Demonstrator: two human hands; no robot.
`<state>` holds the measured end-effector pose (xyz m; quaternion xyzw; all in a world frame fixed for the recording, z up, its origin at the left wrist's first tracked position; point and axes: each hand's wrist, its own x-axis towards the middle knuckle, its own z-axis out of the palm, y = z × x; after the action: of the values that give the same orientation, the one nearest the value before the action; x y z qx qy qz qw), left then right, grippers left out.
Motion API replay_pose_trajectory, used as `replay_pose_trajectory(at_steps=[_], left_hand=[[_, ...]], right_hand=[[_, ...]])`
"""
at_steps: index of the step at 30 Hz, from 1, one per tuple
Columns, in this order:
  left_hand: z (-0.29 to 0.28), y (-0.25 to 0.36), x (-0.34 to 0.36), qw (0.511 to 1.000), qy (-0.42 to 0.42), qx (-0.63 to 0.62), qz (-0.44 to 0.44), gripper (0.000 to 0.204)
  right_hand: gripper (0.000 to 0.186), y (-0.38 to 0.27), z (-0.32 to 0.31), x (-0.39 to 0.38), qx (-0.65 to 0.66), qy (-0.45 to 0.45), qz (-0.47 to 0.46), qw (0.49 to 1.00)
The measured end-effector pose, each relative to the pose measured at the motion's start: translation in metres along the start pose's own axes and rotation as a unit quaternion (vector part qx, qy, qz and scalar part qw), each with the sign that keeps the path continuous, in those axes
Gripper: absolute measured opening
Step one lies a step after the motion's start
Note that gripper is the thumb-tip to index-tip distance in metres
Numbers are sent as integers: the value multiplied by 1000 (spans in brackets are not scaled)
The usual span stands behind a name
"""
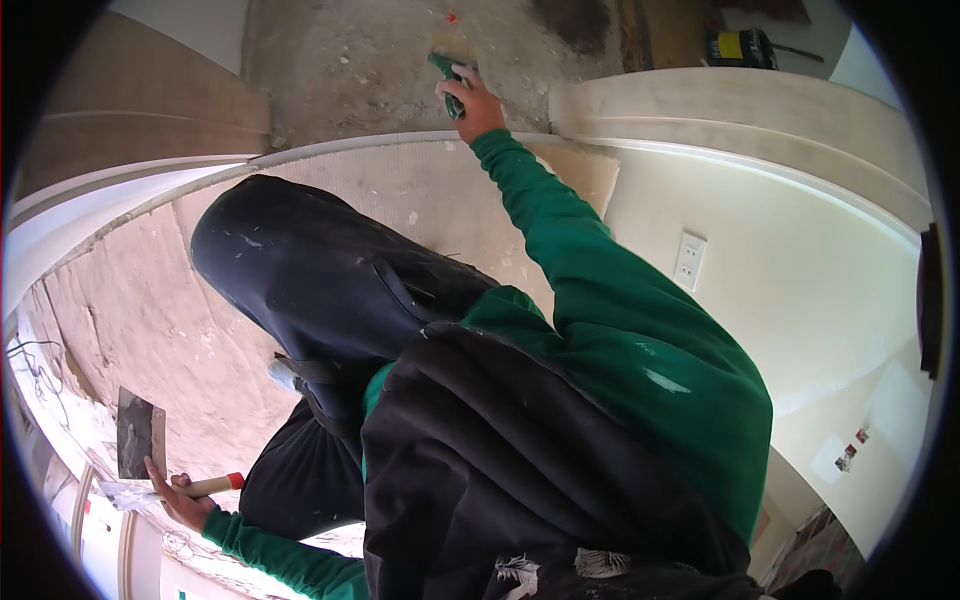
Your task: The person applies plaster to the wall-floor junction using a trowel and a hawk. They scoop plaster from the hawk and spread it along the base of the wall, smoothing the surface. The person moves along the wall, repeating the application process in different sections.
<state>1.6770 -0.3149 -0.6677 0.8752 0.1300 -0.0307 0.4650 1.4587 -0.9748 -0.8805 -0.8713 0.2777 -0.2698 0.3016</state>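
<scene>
Ahead, at the top of the head view, my right hand (474, 102) is closed round the grip of a green hand brush (452, 88). Its head meets the dusty grey floor (340, 80), where a pale tan smear shows. Low on the left, my left hand (186, 503) is closed round a wooden-handled tool (212, 486) with a red end. The tool's other end is whitish and too blurred to tell whether it is bristles or a blade. A grey rectangular plate (141, 435) stands against my left fingers; how it is held is partly hidden.
Doorway walls curve in on both sides, with a white socket (690, 260) on the right one. A black bucket with a yellow label (741, 48) lies at the far right. A red scrap (452, 18) is on the far floor. Loose wires (38, 352) hang at the left.
</scene>
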Motion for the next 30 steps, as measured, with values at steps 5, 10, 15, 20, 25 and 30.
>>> replay_pose_trajectory(at_steps=[5,10,15,20,25,30], left_hand=[[-19,-16,-3,999,12,22,28,66],[13,20,-9,984,71,-143,-82,39],[-6,1,-8,988,71,-128,-45,45],[10,6,-4,983,43,-175,-22,46],[8,0,-5,975,86,-205,-12,44],[7,-6,0,980,104,-167,-24,41]], right_hand=[[22,-34,1,-27,63,-249,37,966],[23,21,-9,-4,-35,22,36,998],[20,-34,-14,11,300,-417,334,790],[17,-17,58,45,26,-40,7,999],[20,-85,105,59,220,-483,148,834],[23,-115,183,57,153,-186,-64,969]])
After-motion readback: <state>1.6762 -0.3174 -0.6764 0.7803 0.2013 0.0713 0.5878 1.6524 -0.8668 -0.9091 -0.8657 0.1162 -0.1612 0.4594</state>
